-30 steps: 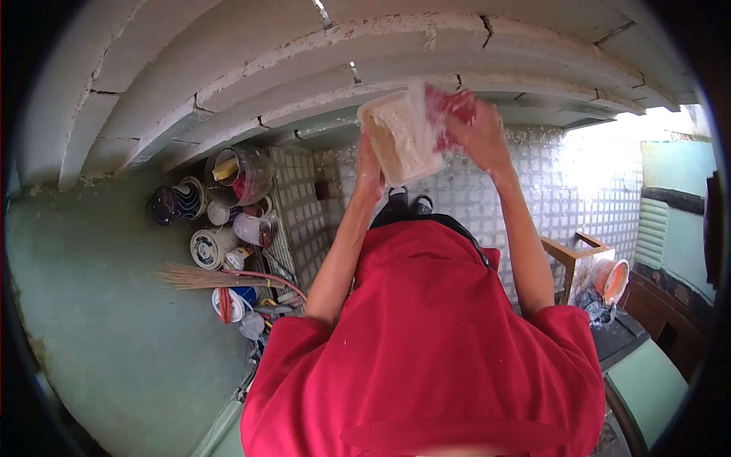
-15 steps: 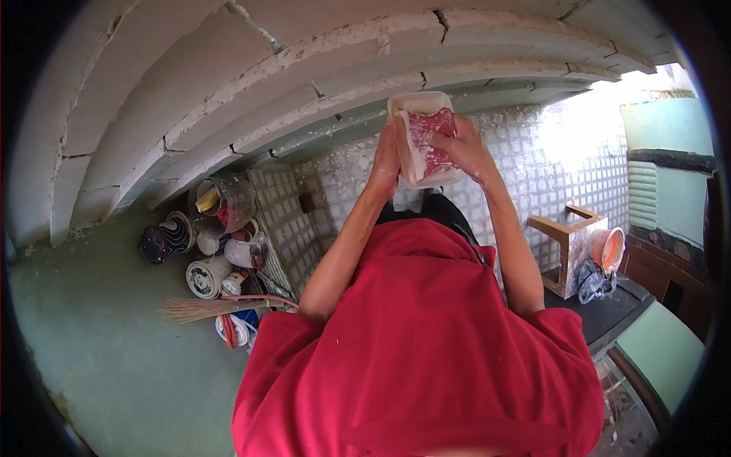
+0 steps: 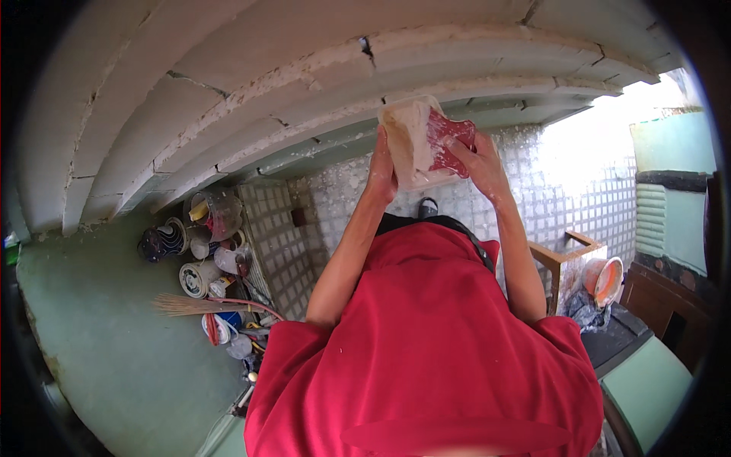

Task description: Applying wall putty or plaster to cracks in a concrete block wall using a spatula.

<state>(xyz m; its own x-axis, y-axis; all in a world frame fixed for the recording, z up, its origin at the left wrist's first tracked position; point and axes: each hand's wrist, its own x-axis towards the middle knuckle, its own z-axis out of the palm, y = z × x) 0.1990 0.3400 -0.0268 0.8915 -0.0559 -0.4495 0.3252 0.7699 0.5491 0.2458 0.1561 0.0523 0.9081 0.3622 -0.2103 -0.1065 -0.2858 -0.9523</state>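
A white rectangular plastic tub (image 3: pixel 402 145) is held up in front of me, tilted so that its inside shows. White paste coats part of it, with a beige patch on the left. My left hand (image 3: pixel 382 169) grips the tub's left side, thumb along the rim. In my right hand (image 3: pixel 485 169) is a red plastic spreader (image 3: pixel 451 135) with a wavy edge, smeared with white paste. The spreader lies over the right part of the tub, against the paste. My right fingers behind it are partly hidden.
Overhead, a stepped, cracked ceiling (image 3: pixel 304 84) curves across. At left stand several paint buckets (image 3: pixel 199 279) and a straw broom (image 3: pixel 183 305). To the right are a wooden stool (image 3: pixel 560 263), an orange-stained bucket (image 3: pixel 604 280) and a crumpled plastic bag (image 3: pixel 586 312). Below spreads a spattered tiled floor (image 3: pixel 525 171).
The spreader has moved right across the tub with my right hand, uncovering the paste and the beige patch at left. My view has shifted a little.
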